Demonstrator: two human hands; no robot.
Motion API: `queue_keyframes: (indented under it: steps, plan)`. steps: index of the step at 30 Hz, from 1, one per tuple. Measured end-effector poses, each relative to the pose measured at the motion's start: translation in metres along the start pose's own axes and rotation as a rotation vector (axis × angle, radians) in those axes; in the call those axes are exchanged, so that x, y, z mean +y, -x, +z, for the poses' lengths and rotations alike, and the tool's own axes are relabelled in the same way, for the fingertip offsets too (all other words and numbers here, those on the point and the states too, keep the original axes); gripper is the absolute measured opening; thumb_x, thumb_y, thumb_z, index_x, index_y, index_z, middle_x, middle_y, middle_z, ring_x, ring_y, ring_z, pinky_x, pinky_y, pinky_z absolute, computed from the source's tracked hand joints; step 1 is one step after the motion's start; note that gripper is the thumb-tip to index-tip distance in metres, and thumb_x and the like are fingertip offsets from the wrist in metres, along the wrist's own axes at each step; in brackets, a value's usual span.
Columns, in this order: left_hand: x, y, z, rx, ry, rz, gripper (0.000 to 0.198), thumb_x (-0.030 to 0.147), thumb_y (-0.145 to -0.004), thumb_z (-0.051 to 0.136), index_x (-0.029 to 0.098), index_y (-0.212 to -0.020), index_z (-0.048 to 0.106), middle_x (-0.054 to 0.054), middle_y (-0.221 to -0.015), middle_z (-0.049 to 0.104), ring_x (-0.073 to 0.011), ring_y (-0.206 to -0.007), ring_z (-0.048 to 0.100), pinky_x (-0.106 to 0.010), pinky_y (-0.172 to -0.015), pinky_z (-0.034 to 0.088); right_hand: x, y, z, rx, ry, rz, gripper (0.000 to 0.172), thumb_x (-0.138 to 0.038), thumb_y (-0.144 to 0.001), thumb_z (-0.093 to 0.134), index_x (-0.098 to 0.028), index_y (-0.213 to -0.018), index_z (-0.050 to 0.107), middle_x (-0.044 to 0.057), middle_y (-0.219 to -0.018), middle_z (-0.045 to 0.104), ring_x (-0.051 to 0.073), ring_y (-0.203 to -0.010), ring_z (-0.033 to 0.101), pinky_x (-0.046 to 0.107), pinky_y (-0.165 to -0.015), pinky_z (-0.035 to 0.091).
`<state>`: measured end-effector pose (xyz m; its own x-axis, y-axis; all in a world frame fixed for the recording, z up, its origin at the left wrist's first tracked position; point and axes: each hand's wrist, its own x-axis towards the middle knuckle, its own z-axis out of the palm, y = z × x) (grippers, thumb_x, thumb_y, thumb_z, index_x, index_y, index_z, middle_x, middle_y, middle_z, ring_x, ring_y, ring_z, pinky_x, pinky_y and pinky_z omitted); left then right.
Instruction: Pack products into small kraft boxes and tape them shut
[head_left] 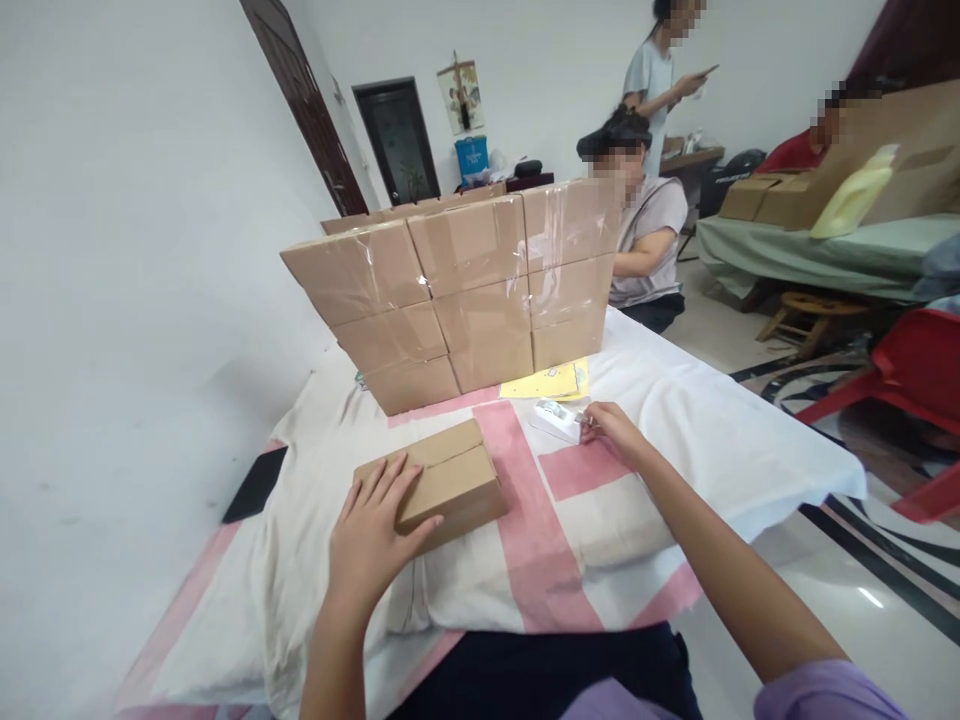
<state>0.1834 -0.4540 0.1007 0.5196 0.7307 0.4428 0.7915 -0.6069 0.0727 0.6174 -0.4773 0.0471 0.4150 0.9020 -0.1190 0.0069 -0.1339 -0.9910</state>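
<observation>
A closed brown cardboard box (450, 470) lies on the cloth in front of me, with a seam along its top. My left hand (379, 520) rests on its left end, fingers spread flat over the top and thumb along the near side. To the right of the box sits a white tape dispenser (556, 420) with a roll of clear tape. My right hand (611, 430) is at the dispenser's right end, thumb and fingers pinched on the tape there; the tape end itself is mostly hidden.
A wall of taped cardboard boxes (480, 290) stands across the table, with yellow paper (544, 382) at its foot. A black flat object (256, 485) lies at the left edge. Beyond sits a person (652, 240); a red chair (911, 375) stands at right.
</observation>
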Motion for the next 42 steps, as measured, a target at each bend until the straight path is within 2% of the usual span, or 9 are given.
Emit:
queue_keyframes:
  steps: [5,11,15,19,26,30,35,42]
  plan:
    - [0.001,-0.001,-0.001,-0.015,-0.021,-0.01,0.063,0.061,-0.086,0.064,0.033,-0.141,0.053,-0.004,-0.156,0.05,-0.0349,-0.143,0.047,-0.056,-0.117,0.036,0.006,-0.004,-0.002,-0.017,0.028,0.003,0.017,-0.026,-0.082,0.057,-0.018,-0.068,0.054,0.003,-0.054,0.061,0.014,-0.045,0.059,0.022,-0.046,0.05]
    - [0.002,-0.001,-0.002,-0.026,-0.037,-0.017,0.064,0.063,-0.086,0.062,0.032,-0.141,0.052,-0.005,-0.156,0.05,-0.0344,-0.143,0.047,-0.056,-0.116,0.037,0.011,-0.006,-0.008,-0.062,0.12,0.107,0.021,-0.03,-0.085,0.06,-0.019,-0.07,0.053,0.001,-0.043,0.055,0.013,-0.034,0.05,0.021,-0.036,0.039]
    - [0.005,-0.001,-0.005,-0.057,-0.05,-0.045,0.062,0.063,-0.087,0.06,0.032,-0.141,0.053,-0.004,-0.157,0.049,-0.0335,-0.145,0.045,-0.055,-0.118,0.035,0.009,-0.003,-0.018,-0.104,0.15,0.207,0.032,-0.04,-0.087,0.064,-0.02,-0.068,0.049,-0.002,-0.04,0.047,0.012,-0.033,0.046,0.022,-0.033,0.032]
    - [0.006,-0.001,-0.007,-0.104,-0.067,-0.073,0.061,0.063,-0.089,0.057,0.032,-0.142,0.052,-0.003,-0.158,0.047,-0.0319,-0.147,0.042,-0.053,-0.12,0.033,0.007,0.005,-0.03,-0.081,0.188,0.283,0.043,-0.047,-0.087,0.069,-0.022,-0.063,0.043,-0.003,-0.038,0.043,0.011,-0.031,0.04,0.022,-0.032,0.025]
    - [0.004,-0.001,-0.006,-0.11,-0.067,-0.073,0.062,0.065,-0.089,0.056,0.033,-0.142,0.05,0.0,-0.159,0.046,-0.0316,-0.148,0.04,-0.055,-0.12,0.033,0.007,0.008,-0.024,0.022,0.172,0.194,0.044,-0.053,-0.089,0.069,-0.023,-0.072,0.042,-0.007,-0.046,0.041,0.007,-0.034,0.035,0.021,-0.034,0.016]
    - [0.004,0.0,-0.005,-0.102,-0.068,-0.065,0.062,0.064,-0.089,0.056,0.033,-0.142,0.05,-0.001,-0.159,0.046,-0.0316,-0.148,0.04,-0.055,-0.119,0.033,0.009,0.005,-0.021,0.013,0.152,0.166,0.047,-0.057,-0.084,0.074,-0.024,-0.076,0.042,-0.01,-0.047,0.036,0.005,-0.035,0.028,0.022,-0.035,0.013]
    - [0.006,0.0,-0.006,-0.092,-0.064,-0.065,0.061,0.065,-0.089,0.055,0.032,-0.141,0.05,-0.001,-0.159,0.046,-0.031,-0.148,0.04,-0.054,-0.119,0.034,0.015,0.0,-0.022,0.002,0.15,0.186,0.051,-0.056,-0.077,0.082,-0.023,-0.077,0.043,-0.011,-0.048,0.038,0.005,-0.035,0.026,0.023,-0.036,0.013]
    - [0.009,0.0,-0.007,-0.077,-0.058,-0.068,0.061,0.066,-0.09,0.054,0.034,-0.142,0.049,0.0,-0.158,0.047,-0.0307,-0.147,0.042,-0.054,-0.119,0.033,0.012,-0.004,-0.024,-0.023,0.145,0.239,0.046,-0.049,-0.081,0.08,-0.024,-0.078,0.043,-0.01,-0.049,0.038,0.005,-0.036,0.026,0.023,-0.036,0.013]
